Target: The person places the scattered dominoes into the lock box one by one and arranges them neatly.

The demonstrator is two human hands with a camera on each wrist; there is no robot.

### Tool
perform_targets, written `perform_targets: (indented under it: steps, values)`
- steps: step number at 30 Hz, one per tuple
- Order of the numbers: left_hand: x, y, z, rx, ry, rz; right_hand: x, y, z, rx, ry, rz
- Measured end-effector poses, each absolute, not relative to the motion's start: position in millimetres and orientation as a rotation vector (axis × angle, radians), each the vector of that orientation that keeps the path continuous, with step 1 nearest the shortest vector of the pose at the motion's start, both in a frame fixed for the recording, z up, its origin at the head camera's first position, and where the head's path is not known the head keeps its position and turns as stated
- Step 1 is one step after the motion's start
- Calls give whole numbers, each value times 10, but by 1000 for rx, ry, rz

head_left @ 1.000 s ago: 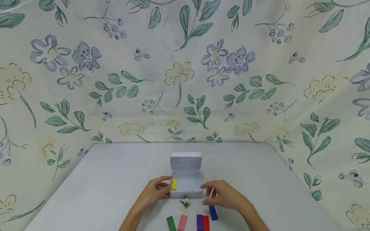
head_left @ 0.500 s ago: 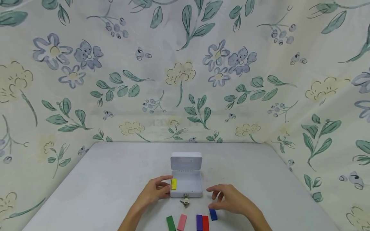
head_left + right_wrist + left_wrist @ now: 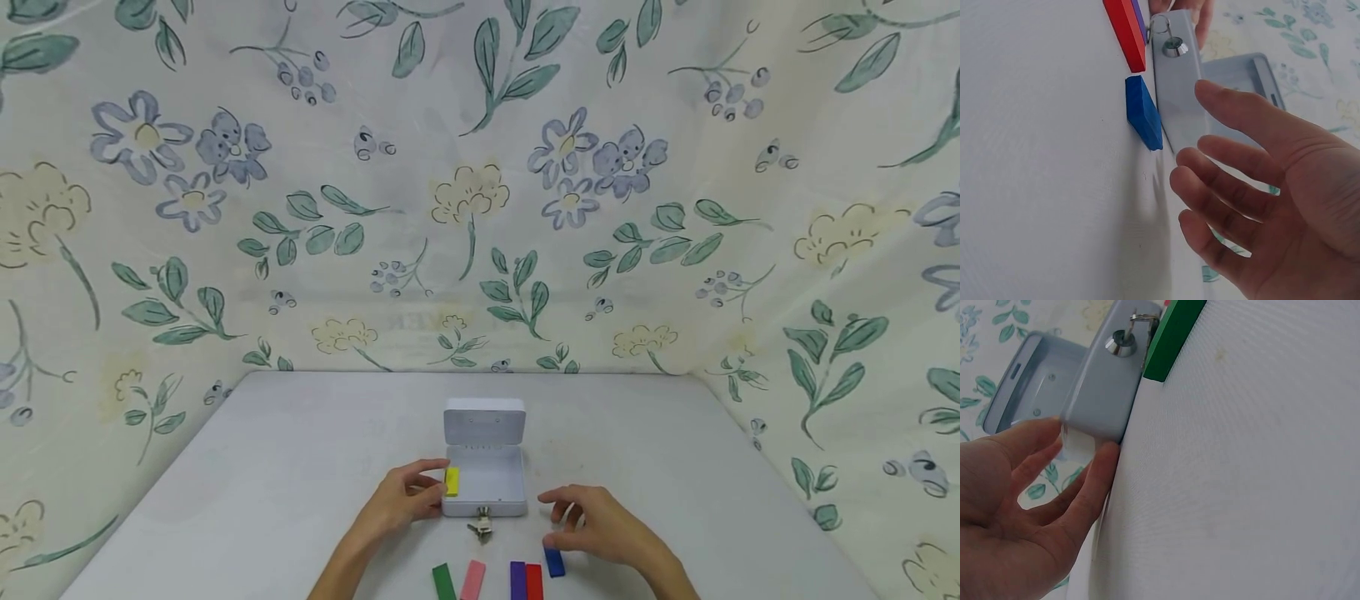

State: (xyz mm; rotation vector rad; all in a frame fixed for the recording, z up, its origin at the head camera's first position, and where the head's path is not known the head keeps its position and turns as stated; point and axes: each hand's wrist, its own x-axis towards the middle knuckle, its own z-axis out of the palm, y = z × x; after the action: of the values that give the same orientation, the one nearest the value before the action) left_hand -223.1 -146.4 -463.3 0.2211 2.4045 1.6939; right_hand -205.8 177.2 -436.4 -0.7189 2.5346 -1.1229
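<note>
A white metal box [image 3: 483,507] stands with its lid raised, a yellow block [image 3: 452,482] inside at its left end. My left hand [image 3: 405,502] rests on the box's left side, fingers and thumb touching its wall; the left wrist view shows the fingertips against the box corner [image 3: 1100,381]. To the right of the box my right hand [image 3: 596,523] hovers with relaxed, slightly bent fingers and holds nothing. Its thumb is over the far end of a blue block [image 3: 555,562] in the head view; the right wrist view shows a gap between hand [image 3: 1272,194] and blue block [image 3: 1142,112].
Keys [image 3: 481,527] hang from the lock at the box's front. Nearer the front edge lie a green block [image 3: 443,581], a pink block [image 3: 472,580], and a purple block [image 3: 518,581] beside a red block [image 3: 534,582]. Flowered cloth [image 3: 465,250] rises behind the table.
My right hand has moved away from the box's right side, rightward and nearer me, to above the blue block. My left hand has stayed at the box.
</note>
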Motion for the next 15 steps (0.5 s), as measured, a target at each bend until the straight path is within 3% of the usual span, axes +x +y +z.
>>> perform_targets:
  steps: [15]
  values:
    - [-2239,-1471,-4624,231,2383,1692,-2020,1794,-4407,-604,2472,-1111]
